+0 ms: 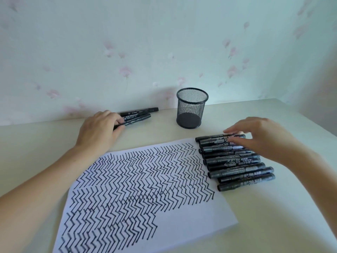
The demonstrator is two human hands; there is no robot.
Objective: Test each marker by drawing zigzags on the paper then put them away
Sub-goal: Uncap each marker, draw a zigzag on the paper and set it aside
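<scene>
Reaching to the far left, the left hand [99, 127] lies over the near ends of a small bunch of black markers [139, 115] beside the wall [127, 42]. Its fingers curl down onto one of them, but whether the grip is truly closed round that marker I cannot tell, since the back of the hand hides the fingertips.

On the right, the right hand [255, 137] hovers palm down over the far end of a row of black markers [237, 162]. Its fingers are spread and only slightly bent, so the grip is wide and holds nothing; the fingertips are at or just above the two or three farthest markers, a little blurred.

That row lies side by side along the right edge of a white sheet of paper [200, 216], the markers all capped and touching one another. The sheet sits slantwise on the pale surface [273, 225] and is covered over most of its area with rows of black zigzags [138, 179]; only its near right corner is bare.

A black mesh pen cup [191, 108] stands upright far of the paper, between the two groups of markers and apart from both, with nothing showing inside it.
</scene>
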